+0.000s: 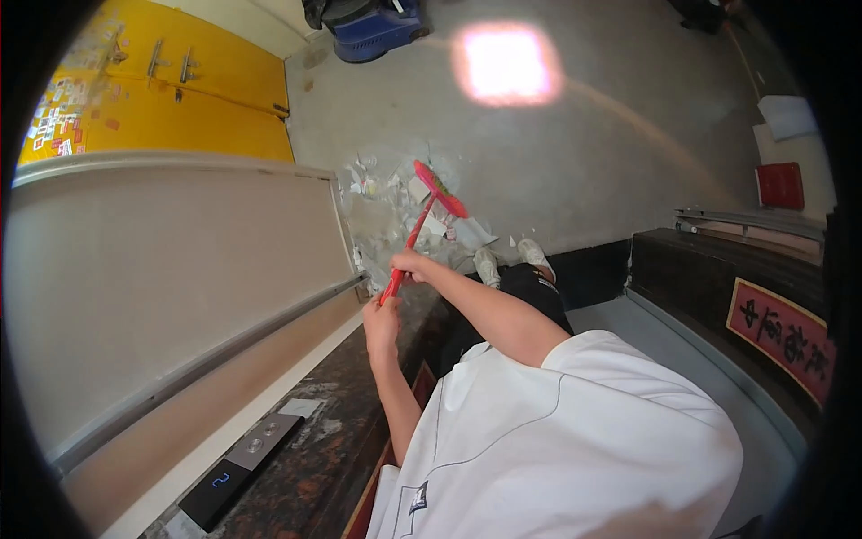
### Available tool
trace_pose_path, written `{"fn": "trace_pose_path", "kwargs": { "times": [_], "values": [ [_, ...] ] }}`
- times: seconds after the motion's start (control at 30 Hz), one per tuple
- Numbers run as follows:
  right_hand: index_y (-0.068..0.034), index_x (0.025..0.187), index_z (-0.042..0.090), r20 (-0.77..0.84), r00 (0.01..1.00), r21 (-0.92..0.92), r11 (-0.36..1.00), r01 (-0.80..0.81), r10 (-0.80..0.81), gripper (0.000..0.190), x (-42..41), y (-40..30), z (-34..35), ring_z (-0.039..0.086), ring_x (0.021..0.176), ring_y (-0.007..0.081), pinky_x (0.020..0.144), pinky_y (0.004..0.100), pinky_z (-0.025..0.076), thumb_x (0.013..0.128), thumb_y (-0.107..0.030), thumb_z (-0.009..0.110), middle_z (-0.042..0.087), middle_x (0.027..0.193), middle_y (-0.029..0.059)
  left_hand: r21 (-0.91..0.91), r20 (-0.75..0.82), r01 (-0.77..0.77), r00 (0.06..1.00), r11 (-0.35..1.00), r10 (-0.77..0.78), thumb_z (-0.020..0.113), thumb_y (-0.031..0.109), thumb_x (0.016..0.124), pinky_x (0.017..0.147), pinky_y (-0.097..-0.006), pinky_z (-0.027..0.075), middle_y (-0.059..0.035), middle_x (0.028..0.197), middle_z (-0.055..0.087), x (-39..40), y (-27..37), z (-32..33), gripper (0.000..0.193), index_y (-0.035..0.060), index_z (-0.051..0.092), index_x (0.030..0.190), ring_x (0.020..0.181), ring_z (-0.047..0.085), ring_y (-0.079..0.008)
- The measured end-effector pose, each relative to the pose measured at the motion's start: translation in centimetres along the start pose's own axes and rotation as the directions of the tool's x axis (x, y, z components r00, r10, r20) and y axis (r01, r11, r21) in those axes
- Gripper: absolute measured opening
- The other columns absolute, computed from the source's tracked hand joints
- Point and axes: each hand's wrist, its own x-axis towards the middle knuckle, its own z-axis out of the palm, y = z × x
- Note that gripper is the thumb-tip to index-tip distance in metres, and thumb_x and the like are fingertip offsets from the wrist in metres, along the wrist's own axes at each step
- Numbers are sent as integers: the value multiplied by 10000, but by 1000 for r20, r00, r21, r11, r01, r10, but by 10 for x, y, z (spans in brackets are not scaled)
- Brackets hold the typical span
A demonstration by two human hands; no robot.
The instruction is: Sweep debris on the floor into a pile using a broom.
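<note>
A broom with a red handle [418, 226] slants away from me over the floor. My left hand [382, 323] is wrapped around the top end of its handle. Slightly farther down, my right hand [407, 265] also grips the handle. The pink broom head [440, 188], with some green bristles showing, lies over a spread of litter [384, 209]. Scraps of paper and clear plastic film make up much of that litter. A pale sheet [473, 231] is between the broom head and my shoes [486, 266].
Yellow double doors [202, 114] with stickers stand at far left, behind a beige panel [175, 229]. A lift call panel [242, 471] is on the dark stone wall close to my left. A blue machine [377, 34] sits at the top. Right, a red object [781, 185] lies near papers.
</note>
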Motion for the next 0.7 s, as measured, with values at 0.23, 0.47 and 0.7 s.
{"fn": "trace_pose_path", "kwargs": {
  "times": [0.23,0.47,0.7],
  "values": [
    [-79,521,410,-115,977,54,981,185,-178,157,-69,-31,-7,313,299,95,300,220,251,646,-147,475,388,431,6,-1,134,-69,989,998,68,472,83,670,351,-182,259,52,477,332,-23,40,25,326,-40,454,971,377,309,-30],
    [-42,527,399,-236,926,65,946,318,-295,107,-121,-69,-64,335,296,104,272,222,238,614,-85,446,405,423,44,295,205,-208,967,932,151,473,164,690,399,-211,303,-5,471,390,-38,76,89,231,-13,500,836,411,382,-72],
    [-24,499,429,-370,843,-166,920,355,-392,122,-180,-118,-157,387,303,138,266,262,237,611,-70,447,429,422,74,721,415,-509,860,469,296,406,354,748,516,-346,370,-176,561,489,-60,117,190,375,8,512,847,535,490,-298]
  ]
}}
